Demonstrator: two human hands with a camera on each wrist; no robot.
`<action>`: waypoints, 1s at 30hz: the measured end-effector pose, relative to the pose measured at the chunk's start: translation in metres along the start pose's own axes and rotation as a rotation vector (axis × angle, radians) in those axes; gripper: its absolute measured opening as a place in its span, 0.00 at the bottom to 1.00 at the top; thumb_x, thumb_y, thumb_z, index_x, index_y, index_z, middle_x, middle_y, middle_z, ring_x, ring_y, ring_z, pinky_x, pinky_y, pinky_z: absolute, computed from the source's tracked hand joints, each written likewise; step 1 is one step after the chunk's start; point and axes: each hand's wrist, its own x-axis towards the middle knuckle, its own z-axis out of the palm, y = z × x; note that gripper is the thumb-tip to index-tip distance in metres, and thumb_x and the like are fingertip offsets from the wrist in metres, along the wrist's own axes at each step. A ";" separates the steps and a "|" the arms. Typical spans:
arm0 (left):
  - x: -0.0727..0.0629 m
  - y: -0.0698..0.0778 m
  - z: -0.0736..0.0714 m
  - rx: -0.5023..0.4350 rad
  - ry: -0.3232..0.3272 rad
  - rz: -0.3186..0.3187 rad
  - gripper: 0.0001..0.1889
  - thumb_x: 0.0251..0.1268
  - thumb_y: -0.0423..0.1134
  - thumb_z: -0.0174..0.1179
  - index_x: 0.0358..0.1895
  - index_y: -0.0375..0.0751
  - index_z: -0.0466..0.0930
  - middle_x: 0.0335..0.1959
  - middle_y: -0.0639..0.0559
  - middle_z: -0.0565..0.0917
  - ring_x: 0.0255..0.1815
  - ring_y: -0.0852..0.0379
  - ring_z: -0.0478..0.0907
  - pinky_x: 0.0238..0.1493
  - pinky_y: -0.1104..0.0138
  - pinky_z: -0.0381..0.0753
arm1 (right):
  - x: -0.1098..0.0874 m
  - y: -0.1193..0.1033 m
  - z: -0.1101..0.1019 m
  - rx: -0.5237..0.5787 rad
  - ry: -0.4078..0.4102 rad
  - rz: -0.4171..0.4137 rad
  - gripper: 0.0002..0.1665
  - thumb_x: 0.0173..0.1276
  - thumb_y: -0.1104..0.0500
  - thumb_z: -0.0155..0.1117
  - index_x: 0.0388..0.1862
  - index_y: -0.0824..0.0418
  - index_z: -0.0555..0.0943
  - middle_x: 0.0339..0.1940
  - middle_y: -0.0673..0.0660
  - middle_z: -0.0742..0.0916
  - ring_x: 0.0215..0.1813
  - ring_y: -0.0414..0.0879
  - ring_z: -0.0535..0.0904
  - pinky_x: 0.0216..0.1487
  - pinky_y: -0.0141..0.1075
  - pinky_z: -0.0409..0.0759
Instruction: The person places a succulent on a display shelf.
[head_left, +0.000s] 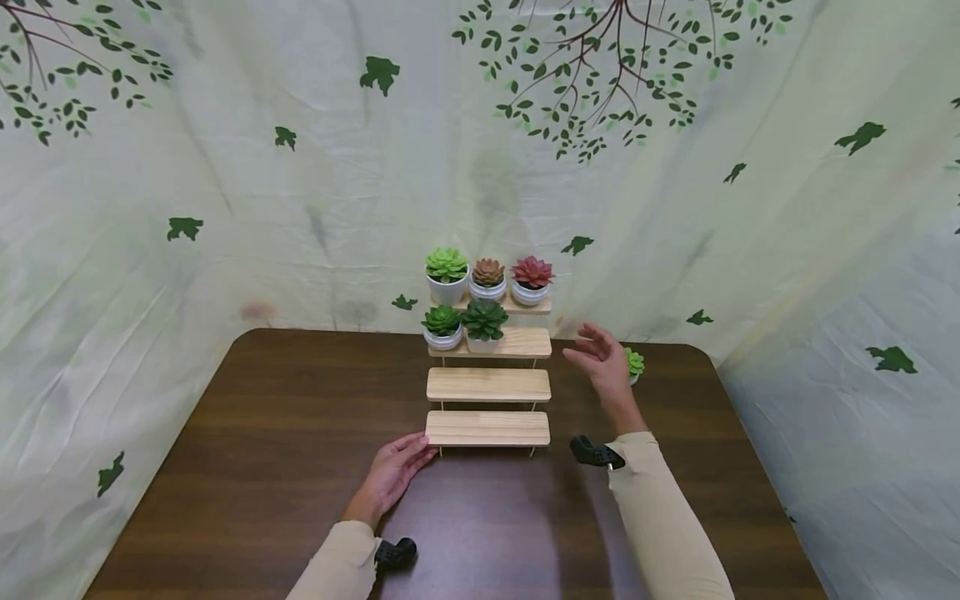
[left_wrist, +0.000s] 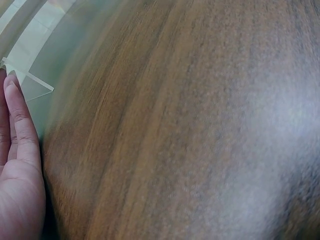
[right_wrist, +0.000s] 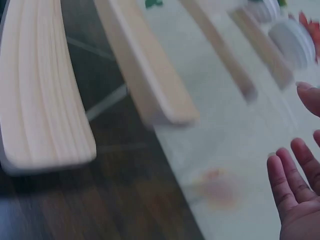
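Note:
A tiered wooden plant stand (head_left: 488, 428) stands on the table. My left hand (head_left: 394, 468) rests at the left end of its lowest board, fingers fairly straight; in the left wrist view only part of that hand (left_wrist: 21, 165) shows at the edge. To the right of the stand my right hand (head_left: 602, 367) is raised, fingers spread and holding nothing. Behind its wrist, a light green potted succulent (head_left: 634, 363) is partly hidden. On the top board sit a bright green succulent (head_left: 447, 268), a brown one (head_left: 489, 275) and a red one (head_left: 532, 277). Two green succulents, one lighter (head_left: 442, 322) and one dark (head_left: 484, 320), occupy the board below.
The dark wood table (head_left: 300, 433) reaches back to a pale leaf-printed cloth (head_left: 315, 208) hanging behind and at the sides. Thin clear supports link the boards (right_wrist: 47, 95). Each wrist wears a black device (head_left: 396, 553).

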 end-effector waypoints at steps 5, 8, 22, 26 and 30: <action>0.002 -0.001 0.000 -0.015 -0.008 -0.012 0.10 0.70 0.25 0.52 0.37 0.40 0.83 0.36 0.48 0.85 0.40 0.57 0.83 0.50 0.67 0.83 | 0.001 0.008 -0.027 -0.028 0.058 -0.048 0.34 0.58 0.70 0.70 0.64 0.65 0.71 0.52 0.52 0.80 0.53 0.43 0.77 0.54 0.30 0.78; 0.002 0.000 0.001 -0.018 -0.020 -0.018 0.10 0.70 0.25 0.52 0.38 0.39 0.83 0.36 0.48 0.85 0.40 0.57 0.83 0.50 0.68 0.82 | 0.000 0.012 -0.041 -0.028 0.090 -0.061 0.34 0.59 0.71 0.70 0.65 0.63 0.71 0.55 0.54 0.80 0.53 0.41 0.76 0.60 0.38 0.75; 0.000 0.002 -0.001 -0.027 -0.032 -0.017 0.11 0.70 0.25 0.51 0.38 0.40 0.82 0.37 0.48 0.85 0.41 0.57 0.83 0.51 0.68 0.82 | 0.002 0.045 -0.079 -0.067 0.334 -0.022 0.40 0.56 0.69 0.73 0.68 0.64 0.67 0.61 0.66 0.74 0.63 0.55 0.68 0.64 0.46 0.67; 0.000 0.002 -0.001 -0.017 -0.030 -0.022 0.09 0.70 0.25 0.52 0.39 0.39 0.82 0.37 0.48 0.85 0.41 0.57 0.83 0.51 0.68 0.82 | -0.001 0.055 -0.086 -0.078 0.359 0.003 0.41 0.56 0.68 0.73 0.68 0.63 0.66 0.63 0.67 0.73 0.65 0.57 0.67 0.65 0.46 0.67; 0.000 0.003 -0.002 -0.008 -0.027 -0.042 0.08 0.70 0.25 0.52 0.40 0.38 0.82 0.37 0.48 0.85 0.41 0.57 0.83 0.51 0.68 0.82 | -0.003 0.062 -0.090 -0.121 0.375 0.055 0.43 0.57 0.66 0.73 0.70 0.63 0.64 0.66 0.66 0.72 0.66 0.56 0.66 0.67 0.48 0.66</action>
